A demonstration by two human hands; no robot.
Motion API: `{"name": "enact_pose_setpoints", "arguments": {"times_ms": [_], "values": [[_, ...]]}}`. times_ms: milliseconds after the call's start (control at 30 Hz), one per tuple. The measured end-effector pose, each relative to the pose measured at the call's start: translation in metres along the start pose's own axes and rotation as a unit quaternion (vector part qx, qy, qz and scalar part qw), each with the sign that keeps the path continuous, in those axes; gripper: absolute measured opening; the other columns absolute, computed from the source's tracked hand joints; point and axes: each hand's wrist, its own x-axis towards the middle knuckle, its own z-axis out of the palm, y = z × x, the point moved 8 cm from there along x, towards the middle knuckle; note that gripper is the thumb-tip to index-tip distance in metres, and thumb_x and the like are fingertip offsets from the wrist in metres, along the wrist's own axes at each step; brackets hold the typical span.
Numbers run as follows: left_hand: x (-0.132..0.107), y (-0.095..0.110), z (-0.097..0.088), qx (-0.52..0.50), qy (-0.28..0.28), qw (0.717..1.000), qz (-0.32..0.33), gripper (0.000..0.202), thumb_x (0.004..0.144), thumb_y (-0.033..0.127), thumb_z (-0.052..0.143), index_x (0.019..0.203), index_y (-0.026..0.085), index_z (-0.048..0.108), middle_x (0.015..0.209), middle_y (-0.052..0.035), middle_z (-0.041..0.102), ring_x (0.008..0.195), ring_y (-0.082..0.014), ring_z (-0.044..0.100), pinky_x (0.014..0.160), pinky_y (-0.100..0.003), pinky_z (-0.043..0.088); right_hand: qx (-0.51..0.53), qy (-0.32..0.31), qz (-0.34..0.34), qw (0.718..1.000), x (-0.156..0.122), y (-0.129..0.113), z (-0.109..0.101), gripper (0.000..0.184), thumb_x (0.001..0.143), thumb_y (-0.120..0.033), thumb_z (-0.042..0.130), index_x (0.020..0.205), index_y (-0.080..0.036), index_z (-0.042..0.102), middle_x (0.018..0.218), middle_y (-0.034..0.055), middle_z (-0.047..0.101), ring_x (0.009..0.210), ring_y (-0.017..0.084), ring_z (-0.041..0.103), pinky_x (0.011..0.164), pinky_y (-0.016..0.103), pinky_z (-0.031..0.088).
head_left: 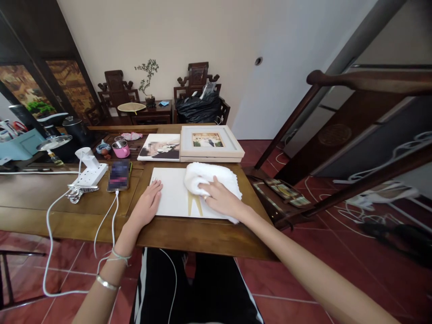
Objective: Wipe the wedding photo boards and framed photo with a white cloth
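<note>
A flat white panel [172, 198] with a gold mark near its front edge lies on the wooden table in front of me. My left hand [150, 201] rests flat on its left edge, fingers stretched out and holding nothing. Over the panel's right part is a bunched white towel [216, 173], which hangs slightly past the front edge. My right hand [219, 195] grips and presses the towel down, its fingertips partly sunk in the folds. A ring shows on one finger. The towel hides much of the panel's right side.
Behind the panel lie a framed photo [212, 150] and a white picture panel [160, 153]. To the left are a charging phone [118, 175], a power strip [91, 173], a pink cup [121, 149] and loose cables. A wooden chair [337, 130] stands close on the right.
</note>
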Motion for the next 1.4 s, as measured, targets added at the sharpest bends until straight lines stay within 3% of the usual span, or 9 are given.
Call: {"name": "enact_pose_setpoints", "arguments": {"times_ms": [133,300,433,633,733,900,1167,1267,1400], "values": [[0.000,0.000,0.001,0.000,0.002,1.000,0.004,0.045,0.093,0.034,0.029,0.125,0.012,0.051,0.137,-0.0105,0.045,0.133,-0.0205,0.032,0.111,-0.044,0.024,0.009,-0.051,-0.034,0.998,-0.048,-0.032,0.002,0.033,0.070,-0.004,0.039,0.095,-0.017,0.057,0.125,0.0137,0.054,0.133,0.025,0.025,0.108,0.052,0.013],[0.000,-0.001,0.003,0.001,0.002,1.000,0.005,0.045,0.093,0.034,0.030,0.125,0.011,0.051,0.137,-0.0110,0.045,0.133,-0.0204,0.031,0.112,-0.042,0.023,0.035,-0.097,-0.039,0.994,-0.079,-0.046,-0.001,0.031,0.069,-0.004,0.039,0.089,-0.019,0.057,0.130,0.0099,0.050,0.134,0.026,0.024,0.106,0.047,0.024],[0.000,-0.001,0.002,0.003,0.000,1.000,0.001,0.045,0.093,0.034,0.029,0.124,0.010,0.051,0.137,-0.0115,0.045,0.133,-0.0202,0.031,0.112,-0.042,0.023,0.032,-0.062,-0.027,0.997,-0.052,-0.030,-0.001,0.030,0.073,-0.006,0.035,0.091,-0.018,0.056,0.115,0.0108,0.059,0.131,0.028,0.029,0.103,0.048,0.028],[0.000,0.000,0.000,0.006,-0.005,1.000,-0.012,0.046,0.093,0.034,0.029,0.125,0.008,0.051,0.137,-0.0127,0.044,0.133,-0.0197,0.032,0.112,-0.040,0.023,0.005,0.005,-0.015,1.000,0.030,0.007,0.006,0.038,0.072,-0.006,0.033,0.102,-0.015,0.055,0.116,0.0109,0.059,0.115,0.028,0.048,0.102,0.057,0.020],[0.000,0.000,0.000,0.004,-0.005,1.000,-0.013,0.046,0.093,0.034,0.029,0.125,0.009,0.051,0.137,-0.0119,0.045,0.132,-0.0196,0.032,0.111,-0.041,0.024,-0.001,0.016,-0.005,1.000,0.051,0.013,0.009,0.041,0.071,-0.006,0.034,0.105,-0.013,0.056,0.117,0.0131,0.059,0.121,0.029,0.042,0.101,0.060,0.019],[0.000,-0.002,0.001,-0.002,-0.002,1.000,-0.012,0.045,0.093,0.034,0.030,0.125,0.011,0.051,0.136,-0.0115,0.045,0.132,-0.0204,0.033,0.111,-0.043,0.024,-0.030,-0.013,-0.039,0.999,0.025,-0.017,0.018,0.043,0.070,-0.006,0.038,0.107,-0.013,0.057,0.129,0.0162,0.050,0.135,0.029,0.019,0.101,0.063,0.015],[0.000,-0.002,0.003,0.000,-0.001,1.000,-0.010,0.046,0.093,0.034,0.030,0.124,0.008,0.052,0.136,-0.0132,0.045,0.132,-0.0219,0.032,0.111,-0.043,0.024,0.009,-0.083,-0.123,0.989,-0.060,-0.090,0.016,0.040,0.062,-0.004,0.041,0.094,-0.017,0.061,0.138,0.0126,0.042,0.137,0.025,0.013,0.107,0.060,0.008],[0.000,-0.002,0.004,0.002,-0.003,1.000,-0.011,0.046,0.093,0.033,0.030,0.124,0.008,0.051,0.137,-0.0134,0.045,0.133,-0.0220,0.032,0.110,-0.044,0.025,0.014,-0.087,-0.129,0.988,-0.054,-0.086,0.016,0.041,0.063,-0.004,0.040,0.096,-0.017,0.060,0.126,0.0128,0.053,0.136,0.023,0.017,0.108,0.057,0.010],[0.000,-0.003,0.003,0.000,0.002,1.000,-0.009,0.044,0.093,0.033,0.030,0.124,0.011,0.052,0.136,-0.0120,0.045,0.132,-0.0217,0.033,0.110,-0.044,0.025,-0.009,-0.068,-0.093,0.993,-0.006,-0.055,0.017,0.042,0.070,-0.005,0.039,0.107,-0.013,0.056,0.120,0.0160,0.056,0.134,0.026,0.023,0.106,0.059,0.013]]}}
